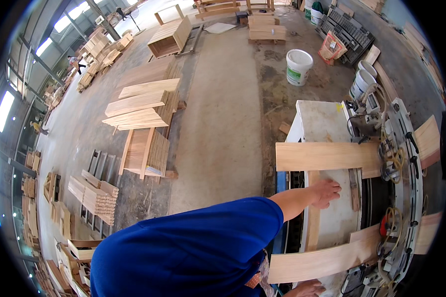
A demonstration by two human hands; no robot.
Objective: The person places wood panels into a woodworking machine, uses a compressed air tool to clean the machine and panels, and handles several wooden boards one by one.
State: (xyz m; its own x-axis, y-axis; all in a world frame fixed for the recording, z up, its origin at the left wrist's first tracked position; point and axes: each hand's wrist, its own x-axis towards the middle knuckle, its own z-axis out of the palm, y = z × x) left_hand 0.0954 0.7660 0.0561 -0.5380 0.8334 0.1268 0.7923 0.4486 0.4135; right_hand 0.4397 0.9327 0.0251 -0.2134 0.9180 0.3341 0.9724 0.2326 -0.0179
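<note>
Our L hand [325, 193] empty, half-curled btwn upper board [324, 156] & lower board [317, 261]; R hand [307, 289] by latter, we can't tell grip.

Beneath the person's left hand [325, 193] is a flat white tabletop [338, 225]; on either side lie long pale-tan wooden boards [324, 157], faintly grained; behind it, a solid bright-blue fabric sleeve [193, 237].
</note>
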